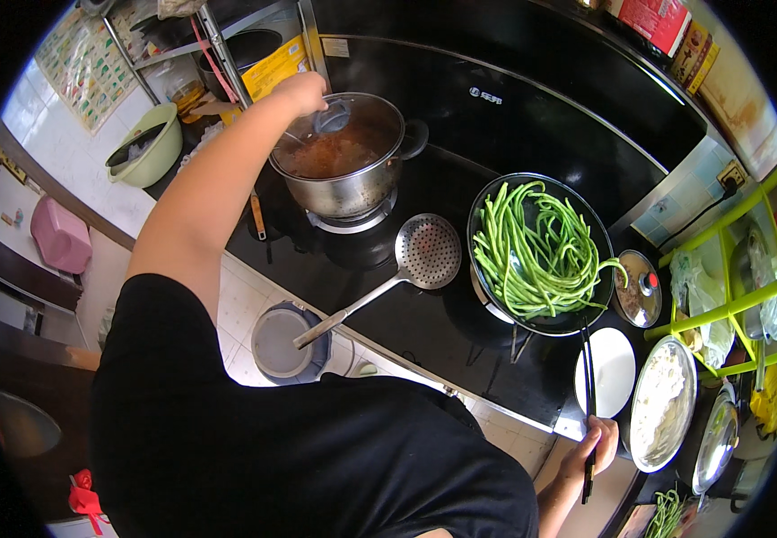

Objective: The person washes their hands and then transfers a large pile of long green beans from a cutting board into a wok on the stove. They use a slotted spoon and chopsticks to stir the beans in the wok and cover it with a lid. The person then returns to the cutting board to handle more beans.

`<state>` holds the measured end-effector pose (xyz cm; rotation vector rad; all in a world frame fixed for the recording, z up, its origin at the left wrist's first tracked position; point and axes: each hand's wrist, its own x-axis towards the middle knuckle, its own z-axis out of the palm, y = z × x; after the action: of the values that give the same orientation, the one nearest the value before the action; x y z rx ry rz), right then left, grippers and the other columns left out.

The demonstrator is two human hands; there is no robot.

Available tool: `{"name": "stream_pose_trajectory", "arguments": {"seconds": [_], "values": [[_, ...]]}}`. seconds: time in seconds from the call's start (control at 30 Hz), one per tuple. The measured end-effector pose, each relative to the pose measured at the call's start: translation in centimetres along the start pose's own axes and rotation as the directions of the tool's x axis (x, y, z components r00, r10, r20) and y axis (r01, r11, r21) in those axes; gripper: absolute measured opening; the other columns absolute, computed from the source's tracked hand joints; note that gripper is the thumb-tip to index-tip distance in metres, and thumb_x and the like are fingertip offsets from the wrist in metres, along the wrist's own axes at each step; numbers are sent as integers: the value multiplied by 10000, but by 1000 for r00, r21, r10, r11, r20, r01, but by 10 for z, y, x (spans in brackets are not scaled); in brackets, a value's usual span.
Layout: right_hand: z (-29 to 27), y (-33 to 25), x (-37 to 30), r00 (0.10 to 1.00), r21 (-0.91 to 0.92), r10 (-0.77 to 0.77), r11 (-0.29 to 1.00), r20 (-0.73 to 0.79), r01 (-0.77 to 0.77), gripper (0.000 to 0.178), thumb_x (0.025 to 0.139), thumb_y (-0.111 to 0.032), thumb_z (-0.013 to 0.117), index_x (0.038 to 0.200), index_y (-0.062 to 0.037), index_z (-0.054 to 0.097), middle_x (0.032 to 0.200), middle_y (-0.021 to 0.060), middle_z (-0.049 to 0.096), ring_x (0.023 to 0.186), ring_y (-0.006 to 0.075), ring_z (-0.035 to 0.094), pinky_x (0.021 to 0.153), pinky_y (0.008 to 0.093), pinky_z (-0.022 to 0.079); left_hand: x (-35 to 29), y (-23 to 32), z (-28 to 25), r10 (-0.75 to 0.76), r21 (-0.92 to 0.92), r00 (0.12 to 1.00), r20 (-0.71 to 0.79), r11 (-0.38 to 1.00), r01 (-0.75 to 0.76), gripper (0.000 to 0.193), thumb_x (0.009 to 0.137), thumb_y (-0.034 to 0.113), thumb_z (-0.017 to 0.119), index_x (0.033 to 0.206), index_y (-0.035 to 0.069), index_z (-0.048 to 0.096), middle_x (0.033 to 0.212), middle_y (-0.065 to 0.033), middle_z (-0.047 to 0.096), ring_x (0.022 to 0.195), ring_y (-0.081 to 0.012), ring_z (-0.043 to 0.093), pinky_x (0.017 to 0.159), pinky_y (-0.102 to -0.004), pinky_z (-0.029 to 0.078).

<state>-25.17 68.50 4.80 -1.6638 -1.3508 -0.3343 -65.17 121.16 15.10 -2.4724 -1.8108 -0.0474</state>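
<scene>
My left hand (303,92) reaches over the far rim of a steel pot (339,193) on the left burner. Its fingers are closed on a small grey round, cup-like thing (332,117), held above the reddish-brown liquid (344,154). My right hand (593,446), low on the right, grips a pair of long black chopsticks (589,377). Their tips reach the near rim of a black wok (606,242) on the right burner. Long green beans (536,255) lie heaped in the wok, one bunch hanging over its right edge.
A steel skimmer (428,251) lies between the burners, its handle jutting past the counter edge. Right of the wok are a white plate (606,372), a metal bowl with white contents (662,403), a glass lid (638,287) and a green rack (729,309). A pale green basin (148,148) stands left.
</scene>
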Motion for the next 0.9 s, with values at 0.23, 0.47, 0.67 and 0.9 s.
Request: {"name": "stream_pose_trajectory", "arguments": {"seconds": [0.23, 0.47, 0.67, 0.9], "values": [[0, 10, 1, 1000, 35, 23, 999, 12, -23, 261, 920, -189, 450, 812, 24, 555, 737, 125, 533, 656, 202, 515, 572, 284, 416, -80, 57, -27, -18, -329, 875, -484, 930, -162, 241, 812, 265, 604, 977, 94, 638, 889, -89, 644, 822, -263, 624, 707, -366, 492], [21, 17, 33, 992, 198, 24, 979, 120, -48, 247, 900, -150, 432, 817, 37, 569, 737, 115, 565, 636, 180, 536, 543, 264, 416, -221, 166, 65, 454, -786, 865, -212, 448, -427, 104, 824, 140, 636, 837, 38, 643, 782, -71, 628, 693, -178, 598, 618, -287, 471], [81, 3, 91, 891, 248, -165, 967, 424, 61, 35, 777, 6, 595, 807, 13, 611, 740, 131, 594, 665, 265, 576, 615, 332, 454, -276, 189, 119, 419, -989, 906, 60, 149, -4, 176, 888, 178, 555, 925, 28, 638, 765, -41, 641, 681, -99, 594, 625, -250, 466], [137, 42, 132, 797, 190, -263, 964, 544, 189, 60, 764, -55, 656, 779, -9, 620, 719, 131, 581, 674, 301, 573, 610, 351, 450, -307, 147, 139, 266, -952, 914, 307, 77, 297, 173, 890, 153, 559, 964, 14, 631, 818, -47, 641, 726, -78, 580, 649, -214, 454]]}}
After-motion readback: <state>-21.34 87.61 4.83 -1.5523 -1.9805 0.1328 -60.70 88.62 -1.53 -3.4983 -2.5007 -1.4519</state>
